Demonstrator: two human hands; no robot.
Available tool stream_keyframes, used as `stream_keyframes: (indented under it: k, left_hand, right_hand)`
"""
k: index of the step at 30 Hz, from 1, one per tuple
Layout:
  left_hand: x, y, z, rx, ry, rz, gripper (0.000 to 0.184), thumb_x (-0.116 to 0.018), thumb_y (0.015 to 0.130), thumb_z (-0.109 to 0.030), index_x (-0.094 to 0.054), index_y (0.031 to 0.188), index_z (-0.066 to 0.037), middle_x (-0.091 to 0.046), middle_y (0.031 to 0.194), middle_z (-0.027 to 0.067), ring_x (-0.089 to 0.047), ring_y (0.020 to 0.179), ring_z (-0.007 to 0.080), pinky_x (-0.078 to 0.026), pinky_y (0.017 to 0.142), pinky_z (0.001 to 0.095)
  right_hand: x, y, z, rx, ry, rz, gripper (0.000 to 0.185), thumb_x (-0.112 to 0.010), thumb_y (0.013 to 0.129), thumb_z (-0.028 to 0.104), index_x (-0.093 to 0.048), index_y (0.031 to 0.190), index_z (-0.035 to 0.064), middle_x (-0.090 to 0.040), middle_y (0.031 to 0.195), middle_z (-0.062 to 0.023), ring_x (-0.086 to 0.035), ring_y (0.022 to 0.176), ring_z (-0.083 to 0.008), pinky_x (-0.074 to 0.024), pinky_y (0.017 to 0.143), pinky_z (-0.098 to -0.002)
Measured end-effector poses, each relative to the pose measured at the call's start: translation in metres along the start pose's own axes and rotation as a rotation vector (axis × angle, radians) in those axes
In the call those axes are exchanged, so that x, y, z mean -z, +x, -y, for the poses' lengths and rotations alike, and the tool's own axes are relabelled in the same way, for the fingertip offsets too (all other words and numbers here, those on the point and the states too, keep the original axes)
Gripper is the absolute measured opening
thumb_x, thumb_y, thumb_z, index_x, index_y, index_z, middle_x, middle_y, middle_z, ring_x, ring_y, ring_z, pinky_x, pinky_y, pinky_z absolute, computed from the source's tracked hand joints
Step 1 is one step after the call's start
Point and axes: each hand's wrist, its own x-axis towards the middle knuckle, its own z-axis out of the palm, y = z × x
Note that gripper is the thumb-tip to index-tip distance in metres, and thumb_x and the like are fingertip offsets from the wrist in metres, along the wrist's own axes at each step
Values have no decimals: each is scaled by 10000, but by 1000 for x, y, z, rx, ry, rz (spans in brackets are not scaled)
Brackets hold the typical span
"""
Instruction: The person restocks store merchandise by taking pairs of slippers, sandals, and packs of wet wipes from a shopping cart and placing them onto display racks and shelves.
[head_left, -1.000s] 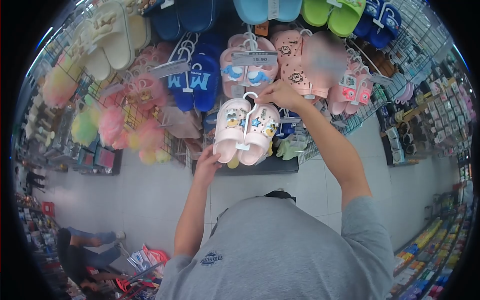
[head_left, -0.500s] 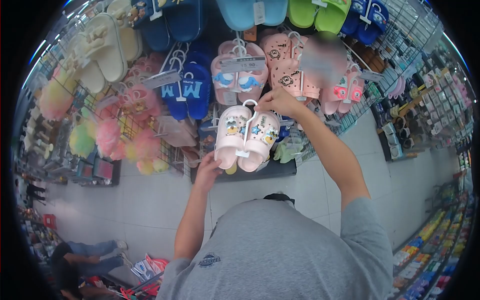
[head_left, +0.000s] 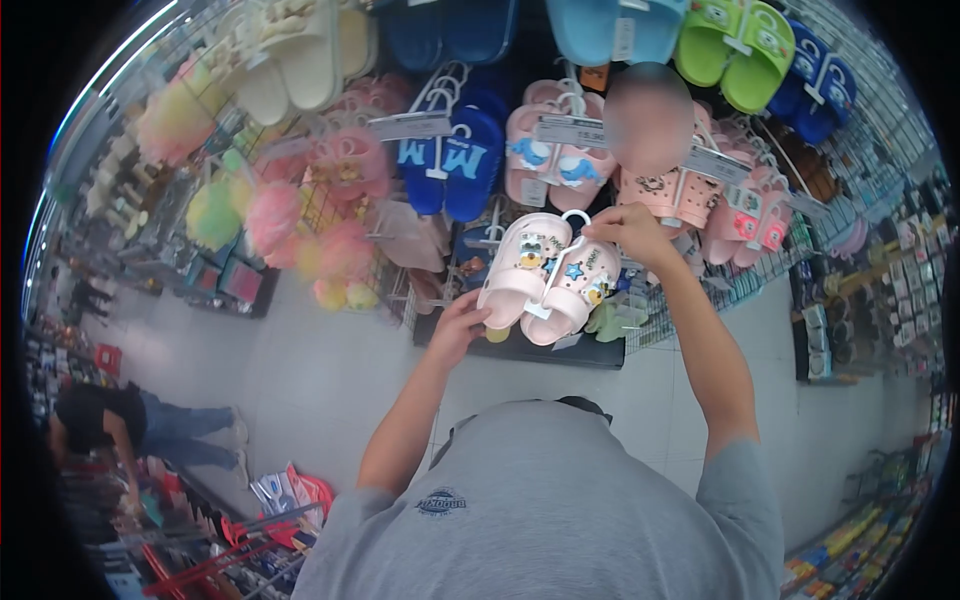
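Note:
A pair of pale pink clogs point(head_left: 533, 262) with charms and blue stars hangs on a white plastic hanger point(head_left: 562, 262) in front of me. My right hand point(head_left: 636, 236) pinches the upper end of the pair, close to the hanger's hook. Down at the heel of the left clog, the fingers of my left hand point(head_left: 461, 326) grip its edge. The clogs are tilted, with their heels towards me. Just behind them, pink sandals with blue whale shapes point(head_left: 556, 160) and pink clogs with dark prints point(head_left: 668, 193) hang on the rack.
Blue slippers with an M point(head_left: 452, 160), green slides point(head_left: 735, 50) and cream slides point(head_left: 295, 65) hang from the wire rack. Pastel fluffy items point(head_left: 270, 215) are on the left. A person point(head_left: 120, 415) bends over goods at the lower left. Shelves point(head_left: 850, 545) stand at the lower right.
My view has turned, so the rack and the clogs appear further right. Both hands still hold the pair. My right fingers now sit nearer the clog's top, beside the hook.

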Motion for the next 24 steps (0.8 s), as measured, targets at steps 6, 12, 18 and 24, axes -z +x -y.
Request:
stream_keyframes:
  k: [6,12,18,24]
  left_hand:
    - [17,-10,-9,-63,-26,-125,449,-647,863,-152,-543,1296,-94,-620,1112,-5,-557,937,79,-431,692,237]
    - [36,-36,-20,-150,-85,-263,437,-658,867,-175,-549,1277,-70,-639,1055,1,-578,870,84,-435,675,233]
    - [72,-62,-14,-186,-121,-346,384,-654,870,-214,-550,1215,-80,-621,1031,-7,-562,891,90,-434,672,256]
    - [92,-96,-7,-194,-211,-443,399,-635,875,-203,-526,1242,-92,-605,1059,-10,-552,910,87,-431,692,265]
  right_hand:
    - [-27,17,16,-19,89,0,227,-744,768,182,-724,847,-30,-677,727,-58,-588,618,-97,-475,578,-261]
    - [-68,36,40,60,160,21,200,-731,788,169,-712,811,-28,-663,700,-37,-573,600,-79,-458,559,-245]
    - [-114,53,50,86,165,145,171,-723,803,138,-702,821,-30,-663,744,-24,-567,634,-70,-460,580,-226]
    - [-159,48,78,68,161,198,193,-734,786,172,-707,804,-19,-665,701,-47,-584,607,-87,-472,575,-252]
